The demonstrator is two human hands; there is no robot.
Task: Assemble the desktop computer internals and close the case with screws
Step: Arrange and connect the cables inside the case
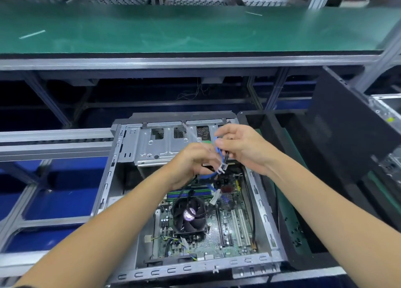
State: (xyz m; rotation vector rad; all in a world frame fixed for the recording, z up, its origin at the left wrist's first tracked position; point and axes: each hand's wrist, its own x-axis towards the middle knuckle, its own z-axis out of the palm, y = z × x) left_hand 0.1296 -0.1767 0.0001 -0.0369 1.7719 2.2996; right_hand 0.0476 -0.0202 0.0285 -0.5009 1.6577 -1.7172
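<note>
Head view — no legible writing; left hand (191, 164) and right hand (240, 146) grip the blue cable (217, 151) above the open case (121, 157).

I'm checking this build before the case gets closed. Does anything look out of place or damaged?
Nothing looks damaged. The case lies open, and both hands, left and right, hold a bundle of blue and black cables above the motherboard; the loose cabling is not yet tidied. The fan sits square.
</note>
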